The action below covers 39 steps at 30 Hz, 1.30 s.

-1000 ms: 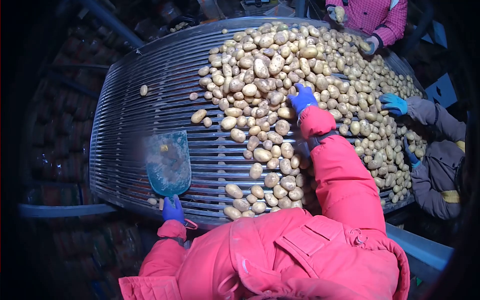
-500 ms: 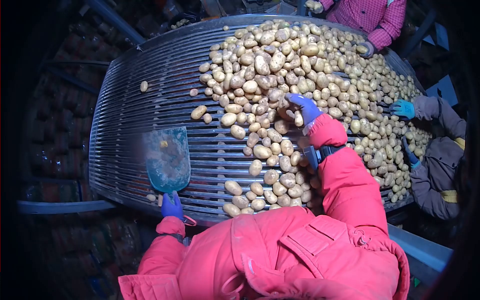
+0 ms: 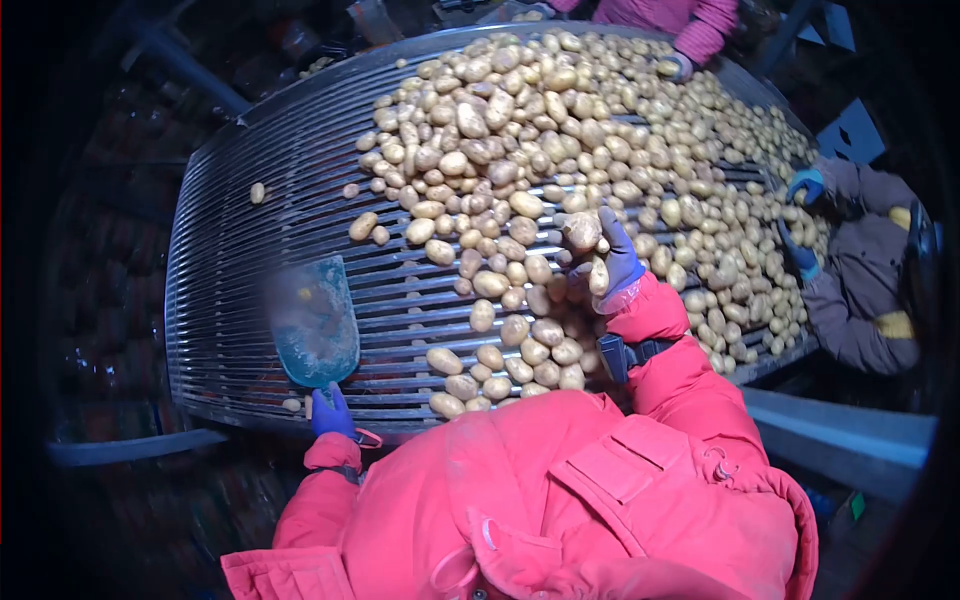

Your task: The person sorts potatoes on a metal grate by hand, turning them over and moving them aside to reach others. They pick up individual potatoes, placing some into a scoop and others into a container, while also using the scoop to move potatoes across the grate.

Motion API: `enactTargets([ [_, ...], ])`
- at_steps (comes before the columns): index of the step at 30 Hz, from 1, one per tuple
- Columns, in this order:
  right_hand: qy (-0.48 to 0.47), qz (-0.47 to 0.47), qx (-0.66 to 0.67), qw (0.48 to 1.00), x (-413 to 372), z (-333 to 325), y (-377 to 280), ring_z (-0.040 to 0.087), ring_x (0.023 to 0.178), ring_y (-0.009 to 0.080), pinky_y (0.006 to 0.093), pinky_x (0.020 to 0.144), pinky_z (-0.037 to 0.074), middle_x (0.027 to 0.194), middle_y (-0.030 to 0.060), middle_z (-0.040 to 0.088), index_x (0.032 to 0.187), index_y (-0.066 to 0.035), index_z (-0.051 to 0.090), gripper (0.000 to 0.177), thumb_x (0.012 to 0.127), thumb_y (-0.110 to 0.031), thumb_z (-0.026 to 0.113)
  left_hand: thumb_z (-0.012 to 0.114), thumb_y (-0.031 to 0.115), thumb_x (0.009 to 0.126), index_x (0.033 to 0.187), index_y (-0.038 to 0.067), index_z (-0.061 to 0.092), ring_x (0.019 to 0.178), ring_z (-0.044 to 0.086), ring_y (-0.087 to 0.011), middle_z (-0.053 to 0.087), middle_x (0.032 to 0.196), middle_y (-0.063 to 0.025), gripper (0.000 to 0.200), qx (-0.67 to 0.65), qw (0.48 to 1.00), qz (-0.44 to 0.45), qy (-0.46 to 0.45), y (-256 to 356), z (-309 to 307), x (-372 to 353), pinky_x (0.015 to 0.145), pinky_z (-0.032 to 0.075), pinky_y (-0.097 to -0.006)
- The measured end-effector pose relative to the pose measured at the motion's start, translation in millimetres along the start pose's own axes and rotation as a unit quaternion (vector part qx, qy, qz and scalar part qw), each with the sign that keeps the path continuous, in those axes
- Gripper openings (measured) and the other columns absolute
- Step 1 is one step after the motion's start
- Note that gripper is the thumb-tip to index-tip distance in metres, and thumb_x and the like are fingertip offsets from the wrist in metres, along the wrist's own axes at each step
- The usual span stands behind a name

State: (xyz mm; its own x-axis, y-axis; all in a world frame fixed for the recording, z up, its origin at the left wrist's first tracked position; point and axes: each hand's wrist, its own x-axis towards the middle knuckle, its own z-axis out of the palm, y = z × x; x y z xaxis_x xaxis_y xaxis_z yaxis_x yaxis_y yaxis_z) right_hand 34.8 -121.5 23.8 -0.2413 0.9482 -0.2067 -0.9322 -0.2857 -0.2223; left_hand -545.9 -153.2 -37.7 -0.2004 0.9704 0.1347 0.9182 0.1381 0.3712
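My left hand (image 3: 333,414), in a blue-purple glove, is closed on the handle of a teal scoop (image 3: 325,335) at the near left of the slatted metal table (image 3: 400,290). The scoop lies on the slats with a small yellowish piece in it. My right hand (image 3: 623,258), gloved alike, is raised a little over the slats with its fingers around a large brownish potato (image 3: 581,232). A smaller potato (image 3: 599,277) sits in the same hand. Beneath and around it lie many loose potatoes (image 3: 547,332), some hidden by my sleeve.
A big heap of potatoes (image 3: 470,118) covers the far middle and right of the table. One potato (image 3: 257,192) lies alone at left. A person in pink (image 3: 690,25) reaches in at the far edge. Another person's teal-gloved hands (image 3: 803,186) are at the right.
My right hand has drawn back from the heap and turned up, with the large potato now showing in it. The view has shifted slightly; my left hand keeps the scoop in place.
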Motion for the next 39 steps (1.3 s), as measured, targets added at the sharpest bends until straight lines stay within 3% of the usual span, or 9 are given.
enactTargets([
  [4, 0.001, -0.069, -0.097, 0.993, -77, -4, 18, 0.059, 0.083, 0.0134, 0.0235, 0.055, 0.049, 0.108, 0.0051, 0.063, 0.143, -0.004, 0.047, 0.066, 0.096, -0.050, 0.058, 0.059, 0.038, 0.098, 0.096, 0.001, 0.062, 0.082, 0.061, -0.0437, 0.062, 0.087, -0.0239, 0.037, 0.027, 0.998, 0.041, 0.038, -20, 14, 2, 0.071, 0.048, -0.0483],
  [9, 0.044, -0.166, -0.273, 0.946, -180, 8, 39, 0.049, 0.073, 0.0166, 0.0305, 0.057, 0.039, 0.077, 0.0052, 0.049, 0.079, -0.007, 0.049, 0.043, 0.102, -0.044, 0.048, 0.057, 0.042, 0.099, 0.095, -0.001, 0.060, 0.082, 0.060, -0.0467, 0.061, 0.087, -0.0275, 0.044, 0.022, 1.000, 0.011, 0.001, -30, 18, 7, 0.070, 0.046, -0.0511],
  [17, 0.403, -0.278, -0.331, 0.807, -285, -50, 80, 0.050, 0.070, 0.0080, 0.0252, 0.061, 0.045, 0.084, -0.0026, 0.055, 0.110, -0.007, 0.061, 0.033, 0.100, -0.038, 0.053, 0.052, 0.047, 0.101, 0.107, -0.004, 0.061, 0.089, 0.063, -0.0448, 0.067, 0.098, -0.0282, 0.052, -0.084, 0.995, -0.022, -0.048, -62, 38, 25, 0.076, 0.048, -0.0477],
  [24, 0.494, -0.008, -0.303, 0.815, -432, -150, 181, 0.063, 0.072, 0.0187, 0.0346, 0.063, 0.052, 0.094, 0.0038, 0.067, 0.104, -0.013, 0.068, 0.030, 0.090, -0.040, 0.066, 0.049, 0.051, 0.101, 0.110, -0.005, 0.060, 0.093, 0.062, -0.0445, 0.067, 0.100, -0.0287, 0.058, -0.050, 0.995, -0.042, -0.077, -67, 40, 34, 0.080, 0.048, -0.0465],
  [31, 0.434, 0.433, -0.653, 0.444, -552, -356, 357, 0.053, 0.131, 0.0327, 0.0449, 0.107, 0.043, 0.132, 0.0219, 0.060, 0.133, -0.010, 0.060, 0.064, 0.084, -0.049, 0.070, 0.049, 0.053, 0.100, 0.103, -0.005, 0.061, 0.087, 0.062, -0.0455, 0.067, 0.094, -0.0288, 0.058, -0.037, 0.995, -0.050, -0.074, -63, 40, 36, 0.078, 0.048, -0.0504],
  [33, 0.651, 0.372, -0.549, 0.370, -514, -216, 320, 0.054, 0.129, 0.0319, 0.0445, 0.106, 0.044, 0.131, 0.0234, 0.060, 0.131, -0.008, 0.061, 0.062, 0.084, -0.047, 0.070, 0.049, 0.052, 0.100, 0.102, -0.005, 0.061, 0.086, 0.061, -0.0464, 0.066, 0.093, -0.0294, 0.058, -0.029, 0.997, -0.025, -0.065, -62, 42, 33, 0.077, 0.047, -0.0508],
  [35, 0.635, 0.163, -0.532, 0.536, -528, -267, 307, 0.057, 0.125, 0.0336, 0.0434, 0.103, 0.046, 0.125, 0.0229, 0.063, 0.127, -0.005, 0.062, 0.056, 0.085, -0.040, 0.071, 0.049, 0.052, 0.100, 0.101, -0.005, 0.061, 0.086, 0.061, -0.0474, 0.066, 0.093, -0.0300, 0.058, -0.034, 0.997, -0.019, -0.065, -64, 37, 34, 0.076, 0.047, -0.0509],
  [37, 0.633, -0.065, -0.680, 0.364, -490, -272, 276, 0.063, 0.110, 0.0370, 0.0419, 0.094, 0.052, 0.114, 0.0201, 0.067, 0.115, -0.006, 0.069, 0.041, 0.087, -0.035, 0.070, 0.050, 0.051, 0.100, 0.101, -0.005, 0.061, 0.087, 0.061, -0.0483, 0.065, 0.093, -0.0307, 0.057, -0.062, 0.995, -0.034, -0.072, -71, 43, 36, 0.075, 0.047, -0.0508],
  [39, 0.565, -0.210, -0.678, 0.420, -426, -206, 210, 0.066, 0.101, 0.0348, 0.0408, 0.089, 0.053, 0.107, 0.0175, 0.069, 0.112, -0.005, 0.070, 0.032, 0.090, -0.029, 0.068, 0.050, 0.050, 0.100, 0.101, -0.005, 0.061, 0.086, 0.061, -0.0482, 0.066, 0.093, -0.0304, 0.056, -0.061, 0.996, -0.025, -0.058, -69, 43, 33, 0.074, 0.047, -0.0501],
])
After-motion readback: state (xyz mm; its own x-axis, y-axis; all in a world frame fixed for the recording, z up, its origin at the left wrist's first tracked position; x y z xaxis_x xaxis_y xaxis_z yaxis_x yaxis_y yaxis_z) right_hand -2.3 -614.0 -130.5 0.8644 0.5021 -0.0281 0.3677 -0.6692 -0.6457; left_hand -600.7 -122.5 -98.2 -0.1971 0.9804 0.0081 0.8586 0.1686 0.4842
